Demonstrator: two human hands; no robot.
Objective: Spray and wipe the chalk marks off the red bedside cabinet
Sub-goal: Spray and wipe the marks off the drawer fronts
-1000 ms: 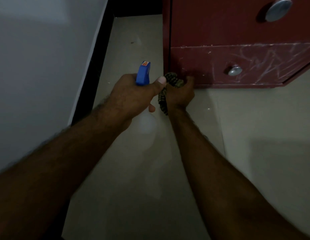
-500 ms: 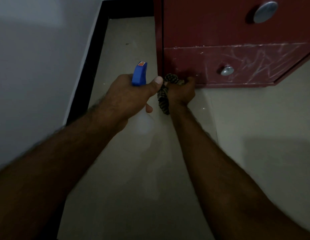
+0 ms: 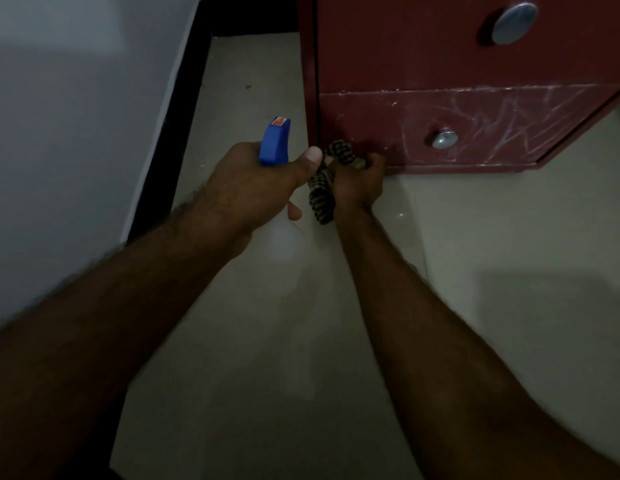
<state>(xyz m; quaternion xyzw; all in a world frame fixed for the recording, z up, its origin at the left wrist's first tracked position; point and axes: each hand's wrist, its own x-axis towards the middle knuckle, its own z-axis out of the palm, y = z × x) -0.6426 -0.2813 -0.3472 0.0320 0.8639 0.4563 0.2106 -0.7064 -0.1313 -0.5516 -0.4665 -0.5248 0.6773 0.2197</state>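
Pale floor, red cabinet (image 3: 440,64) just beyond both hands: left (image 3: 253,181) gripping spray bottle (image 3: 275,142), right (image 3: 357,181) clutching striped cloth (image 3: 322,195).

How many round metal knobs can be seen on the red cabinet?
2. One large round silver metal knob is on the upper drawer front, top right. One smaller round silver metal knob is on the chalk-marked lower drawer. Others may lie outside the view.

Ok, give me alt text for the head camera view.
The right hand presses a striped cloth to the lower left corner of a red cabinet, whose bottom drawer bears chalk marks. The left hand grips a blue-topped spray bottle beside it.
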